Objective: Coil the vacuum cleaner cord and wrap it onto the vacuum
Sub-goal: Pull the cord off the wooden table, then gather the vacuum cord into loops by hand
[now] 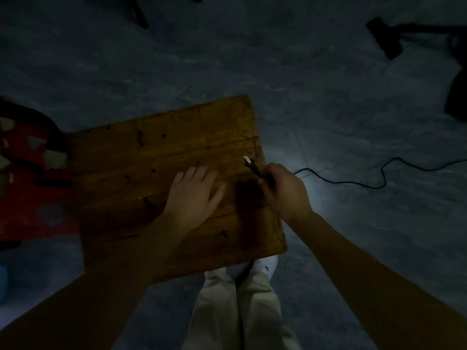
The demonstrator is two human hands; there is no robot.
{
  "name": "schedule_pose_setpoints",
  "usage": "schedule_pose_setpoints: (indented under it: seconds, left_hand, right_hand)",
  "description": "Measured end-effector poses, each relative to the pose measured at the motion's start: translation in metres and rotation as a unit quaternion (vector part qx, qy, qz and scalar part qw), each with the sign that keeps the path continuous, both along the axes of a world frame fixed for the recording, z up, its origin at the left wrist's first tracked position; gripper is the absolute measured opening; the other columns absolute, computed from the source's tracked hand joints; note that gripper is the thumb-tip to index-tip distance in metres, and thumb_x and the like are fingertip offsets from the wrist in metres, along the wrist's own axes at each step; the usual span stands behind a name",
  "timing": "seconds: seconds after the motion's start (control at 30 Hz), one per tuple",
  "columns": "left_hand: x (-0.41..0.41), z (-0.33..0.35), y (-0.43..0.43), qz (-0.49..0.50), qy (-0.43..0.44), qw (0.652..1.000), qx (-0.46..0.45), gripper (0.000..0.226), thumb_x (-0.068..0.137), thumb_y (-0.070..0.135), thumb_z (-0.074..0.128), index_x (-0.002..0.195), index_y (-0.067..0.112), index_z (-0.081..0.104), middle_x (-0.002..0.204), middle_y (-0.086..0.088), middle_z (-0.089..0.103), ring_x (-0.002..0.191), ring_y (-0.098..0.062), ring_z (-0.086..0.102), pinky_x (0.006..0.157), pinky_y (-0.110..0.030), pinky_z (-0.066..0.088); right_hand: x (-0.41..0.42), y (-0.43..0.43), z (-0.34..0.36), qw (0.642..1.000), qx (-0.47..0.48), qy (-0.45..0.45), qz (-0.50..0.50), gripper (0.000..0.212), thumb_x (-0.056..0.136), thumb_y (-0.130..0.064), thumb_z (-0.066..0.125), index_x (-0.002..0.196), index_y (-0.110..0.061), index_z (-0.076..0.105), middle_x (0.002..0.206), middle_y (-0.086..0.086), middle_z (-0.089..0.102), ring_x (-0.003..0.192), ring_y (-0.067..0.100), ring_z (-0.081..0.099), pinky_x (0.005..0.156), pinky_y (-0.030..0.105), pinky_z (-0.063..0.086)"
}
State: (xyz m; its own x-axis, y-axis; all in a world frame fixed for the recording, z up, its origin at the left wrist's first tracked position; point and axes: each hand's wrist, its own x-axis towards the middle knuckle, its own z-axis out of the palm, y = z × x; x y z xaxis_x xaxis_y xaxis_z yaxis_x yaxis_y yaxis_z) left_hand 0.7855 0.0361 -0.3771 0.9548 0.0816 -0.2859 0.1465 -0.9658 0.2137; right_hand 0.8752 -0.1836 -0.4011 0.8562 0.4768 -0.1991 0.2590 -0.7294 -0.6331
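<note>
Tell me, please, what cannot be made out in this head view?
Head view:
Vacuum: cut off by the right edge, too dark for any cord hooks to show.
Cord: runs out at the right edge; its far end is unseen.
Plug: its rear is hidden inside the right hand.

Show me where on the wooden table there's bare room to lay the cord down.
Bare: the far half of the wooden table, between the left hand and the far edge, and the near right corner. Crowded: the right edge, where the right hand grips the plug, and the left end by the red object.
</note>
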Motion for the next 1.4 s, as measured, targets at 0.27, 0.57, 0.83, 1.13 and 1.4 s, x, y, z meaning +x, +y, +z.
schedule_pose_setpoints:
  seconds: [0.27, 0.57, 0.83, 1.13, 1.4]
  left_hand:
    - [0.019, 0.180, -0.038, -0.124, -0.060, 0.990, 0.043, 0.056, 0.099, 0.053, 0.031, 0.132, 0.018, 0.059, 0.127, -0.002, 0.063, 0.113, -0.022, 0.058, 0.092, -0.038, 0.043]
    - [0.050, 0.344, -0.104, -0.211, -0.182, 0.960, -0.036, 0.060, 0.098, 0.056, 0.028, 0.126, 0.015, 0.063, 0.121, -0.003, 0.066, 0.105, -0.021, 0.062, 0.088, -0.036, 0.049]
    - [0.082, 0.395, -0.112, -0.353, -0.246, 0.900, -0.067, 0.063, 0.098, 0.056, 0.030, 0.125, 0.011, 0.065, 0.123, -0.006, 0.067, 0.107, -0.024, 0.065, 0.086, -0.037, 0.053]
    - [0.072, 0.432, -0.142, -0.461, -0.281, 0.838, -0.082, 0.061, 0.096, 0.056, 0.034, 0.124, 0.012, 0.066, 0.122, -0.005, 0.068, 0.108, -0.022, 0.066, 0.084, -0.036, 0.053]
    - [0.041, 0.443, -0.219, -0.532, -0.295, 0.787, -0.098, 0.059, 0.095, 0.055, 0.035, 0.119, 0.013, 0.068, 0.116, -0.003, 0.069, 0.102, -0.022, 0.067, 0.081, -0.037, 0.053]
  right_hand:
    - [-0.011, -0.052, 0.189, 0.989, 0.080, -0.009, -0.126, 0.007, 0.093, -0.030, 0.063, 0.092, -0.024, 0.061, 0.088, -0.005, 0.065, 0.076, 0.009, 0.060, 0.064, 0.029, 0.049]
    - [-0.049, -0.108, 0.409, 0.967, 0.061, -0.128, -0.211, 0.007, 0.091, -0.034, 0.065, 0.092, -0.027, 0.064, 0.089, -0.011, 0.064, 0.079, 0.006, 0.060, 0.069, 0.027, 0.053]
    - [-0.090, -0.125, 0.468, 0.891, 0.112, -0.188, -0.398, 0.011, 0.089, -0.027, 0.072, 0.093, -0.018, 0.072, 0.084, -0.008, 0.067, 0.076, 0.004, 0.062, 0.070, 0.024, 0.054]
    - [-0.148, -0.145, 0.497, 0.849, 0.069, -0.226, -0.473, 0.003, 0.088, -0.023, 0.073, 0.087, -0.021, 0.072, 0.079, -0.010, 0.066, 0.072, 0.002, 0.061, 0.065, 0.013, 0.047]
    - [-0.229, -0.196, 0.499, 0.804, 0.004, -0.217, -0.553, 0.006, 0.088, -0.026, 0.072, 0.090, -0.020, 0.073, 0.080, -0.010, 0.066, 0.073, 0.004, 0.061, 0.067, 0.024, 0.053]
